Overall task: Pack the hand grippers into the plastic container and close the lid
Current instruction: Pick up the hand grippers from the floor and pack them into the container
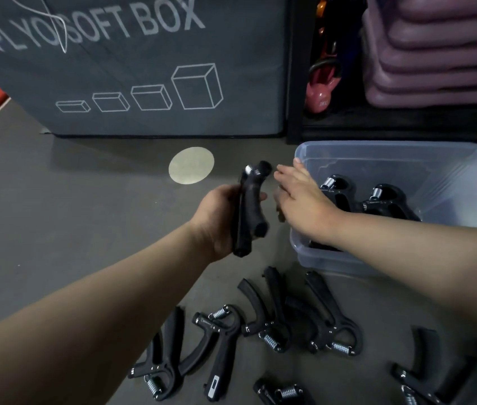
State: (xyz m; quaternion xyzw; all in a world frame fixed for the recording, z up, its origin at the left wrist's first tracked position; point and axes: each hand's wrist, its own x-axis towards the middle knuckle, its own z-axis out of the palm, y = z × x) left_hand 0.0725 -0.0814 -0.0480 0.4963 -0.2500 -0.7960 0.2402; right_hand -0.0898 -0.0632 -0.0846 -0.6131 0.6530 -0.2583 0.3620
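Note:
My left hand (219,217) grips a black hand gripper (250,209) upright, just left of the clear plastic container (333,258). My right hand (301,197) reaches from the right with fingers spread toward that gripper, above the container's left wall, holding nothing. Two hand grippers (377,200) lie inside the container. Several more black hand grippers (298,317) with steel springs are scattered on the floor in front of me. No lid is clearly visible.
A grey plyo soft box (132,65) stands at the back. A pink kettlebell (319,92) and stacked purple mats (442,51) sit on a dark rack behind the container. A pale round mark (191,165) is on the grey floor.

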